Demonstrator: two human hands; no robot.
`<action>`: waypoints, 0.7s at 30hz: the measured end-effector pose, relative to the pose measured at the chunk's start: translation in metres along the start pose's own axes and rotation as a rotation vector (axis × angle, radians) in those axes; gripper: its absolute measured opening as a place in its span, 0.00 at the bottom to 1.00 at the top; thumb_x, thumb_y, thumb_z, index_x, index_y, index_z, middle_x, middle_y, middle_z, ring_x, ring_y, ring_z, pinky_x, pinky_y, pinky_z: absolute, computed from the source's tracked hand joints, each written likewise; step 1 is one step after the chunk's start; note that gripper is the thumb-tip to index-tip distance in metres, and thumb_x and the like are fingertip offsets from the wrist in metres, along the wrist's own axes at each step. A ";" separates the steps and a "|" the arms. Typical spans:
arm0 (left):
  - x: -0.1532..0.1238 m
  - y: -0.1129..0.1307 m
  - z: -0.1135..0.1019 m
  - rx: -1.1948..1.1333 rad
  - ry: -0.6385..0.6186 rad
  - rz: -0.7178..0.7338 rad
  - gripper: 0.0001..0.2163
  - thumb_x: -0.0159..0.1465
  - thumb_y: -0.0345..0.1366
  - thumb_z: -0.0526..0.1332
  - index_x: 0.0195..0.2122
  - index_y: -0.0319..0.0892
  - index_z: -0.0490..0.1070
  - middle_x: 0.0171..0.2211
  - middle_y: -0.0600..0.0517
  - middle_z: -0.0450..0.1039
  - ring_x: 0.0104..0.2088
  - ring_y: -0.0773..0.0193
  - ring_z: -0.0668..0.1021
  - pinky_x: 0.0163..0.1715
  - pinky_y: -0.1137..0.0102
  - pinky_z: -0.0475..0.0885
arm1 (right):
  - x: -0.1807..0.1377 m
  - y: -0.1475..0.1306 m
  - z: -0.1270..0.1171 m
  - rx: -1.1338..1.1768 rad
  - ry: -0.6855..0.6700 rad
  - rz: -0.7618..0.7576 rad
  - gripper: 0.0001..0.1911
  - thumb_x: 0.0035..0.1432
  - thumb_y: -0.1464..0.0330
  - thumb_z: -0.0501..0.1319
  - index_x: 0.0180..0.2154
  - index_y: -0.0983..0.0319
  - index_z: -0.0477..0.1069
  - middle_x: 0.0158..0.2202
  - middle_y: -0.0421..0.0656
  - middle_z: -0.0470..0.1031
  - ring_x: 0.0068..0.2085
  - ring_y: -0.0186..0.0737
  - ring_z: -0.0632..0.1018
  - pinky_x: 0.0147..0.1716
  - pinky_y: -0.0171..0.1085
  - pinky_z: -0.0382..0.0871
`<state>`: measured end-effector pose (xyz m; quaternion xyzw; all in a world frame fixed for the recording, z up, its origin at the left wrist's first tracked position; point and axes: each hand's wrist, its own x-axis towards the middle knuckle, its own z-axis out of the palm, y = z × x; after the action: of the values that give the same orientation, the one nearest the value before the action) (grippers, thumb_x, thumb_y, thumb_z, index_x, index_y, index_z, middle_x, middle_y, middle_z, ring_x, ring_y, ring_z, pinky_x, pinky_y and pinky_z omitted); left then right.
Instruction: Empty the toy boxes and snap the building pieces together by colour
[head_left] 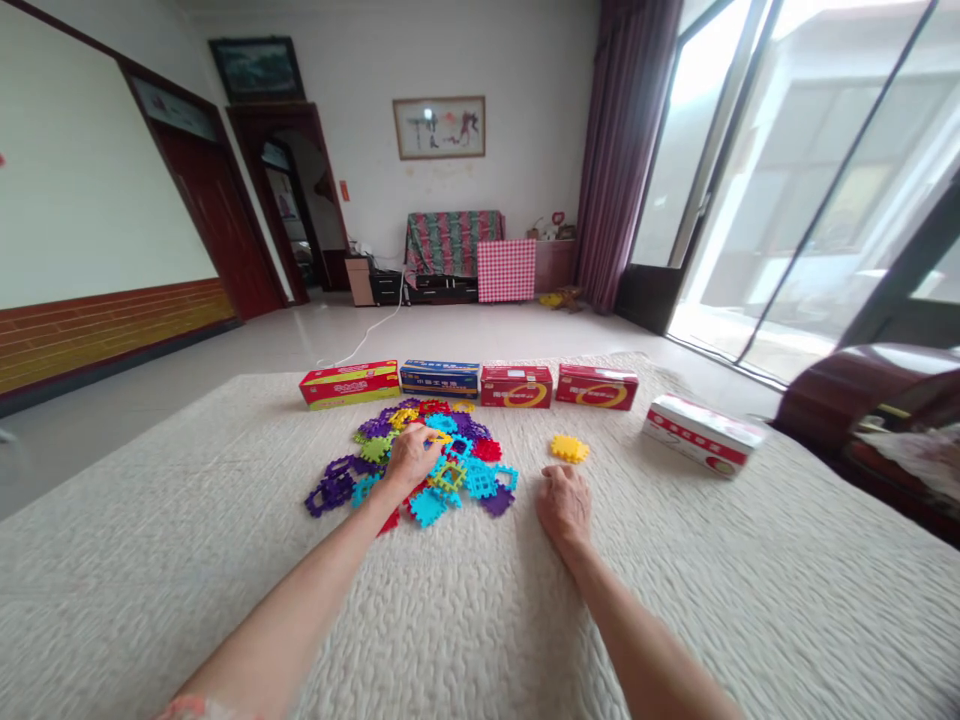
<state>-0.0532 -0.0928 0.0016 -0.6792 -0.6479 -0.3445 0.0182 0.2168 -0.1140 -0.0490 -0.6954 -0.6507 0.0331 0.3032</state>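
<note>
A pale bumpy cover (480, 620) lies under everything. On it, a row of boxes stands right behind a messy heap of toy pieces (480, 478), like a little wall. A white and red box (703, 434) sits off to the right, at a slant. The left hand (411, 455) is over the heap, pinching a yellow piece (441, 438) in its fingertips. The right hand (564, 500) rests on the cover with bent fingers, just in front of some yellow pieces (569, 448); I can't tell if it has anything under it.

The left hand hides part of the heap, and the pieces overlap too much to count. There are five boxes: two red boxes (516, 387), one blue box (439, 379), one red and yellow-green box (350, 386), and the white and red one.
</note>
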 end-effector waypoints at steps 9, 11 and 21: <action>0.030 0.090 0.077 -0.173 -0.104 0.192 0.16 0.57 0.31 0.61 0.48 0.43 0.73 0.49 0.47 0.72 0.51 0.58 0.74 0.52 0.65 0.70 | 0.004 0.009 0.004 0.135 0.130 0.030 0.18 0.54 0.74 0.48 0.42 0.65 0.73 0.41 0.50 0.73 0.45 0.44 0.72 0.48 0.38 0.62; 0.029 0.093 0.083 -0.173 -0.125 0.232 0.17 0.58 0.31 0.61 0.49 0.43 0.72 0.52 0.46 0.71 0.53 0.58 0.73 0.54 0.64 0.68 | 0.004 0.009 0.004 0.154 0.126 0.020 0.18 0.54 0.74 0.48 0.41 0.66 0.73 0.41 0.50 0.73 0.45 0.45 0.72 0.48 0.38 0.62; 0.065 -0.027 0.031 0.104 -0.080 -0.040 0.15 0.61 0.27 0.52 0.44 0.40 0.75 0.46 0.45 0.74 0.47 0.58 0.76 0.51 0.65 0.69 | -0.001 0.004 0.001 -0.050 -0.043 -0.070 0.15 0.58 0.74 0.50 0.40 0.63 0.74 0.43 0.48 0.74 0.44 0.46 0.72 0.45 0.40 0.61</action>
<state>-0.0688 -0.0180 -0.0016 -0.6775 -0.6783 -0.2835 0.0208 0.2200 -0.1145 -0.0520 -0.6785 -0.6818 0.0209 0.2726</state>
